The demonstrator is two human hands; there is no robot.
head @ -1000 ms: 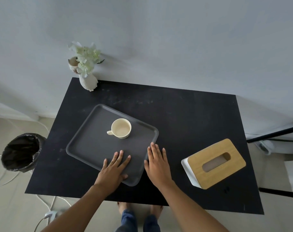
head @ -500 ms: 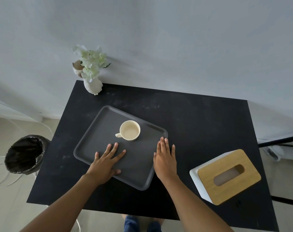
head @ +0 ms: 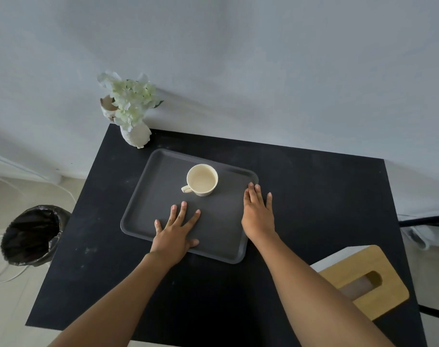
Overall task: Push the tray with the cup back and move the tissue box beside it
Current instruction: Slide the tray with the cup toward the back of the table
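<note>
A dark grey tray (head: 150,186) lies on the black table (head: 313,196), its far corner close to the vase. A cream cup (head: 202,179) stands upright on the tray with its handle pointing left. My left hand (head: 176,229) rests flat on the tray's near part, fingers spread. My right hand (head: 258,214) lies flat over the tray's right rim, fingers straight. The tissue box (head: 363,281), white with a wooden slotted lid, sits at the table's near right, partly behind my right forearm.
A white vase with pale flowers (head: 133,113) stands at the table's far left corner against the wall. A black-lined bin (head: 30,236) sits on the floor to the left. A dark bar and white furniture (head: 423,221) are at the right.
Both hands have slid the tray with the cup away from me, toward the wall and the vase. The tissue box has stayed in place.
</note>
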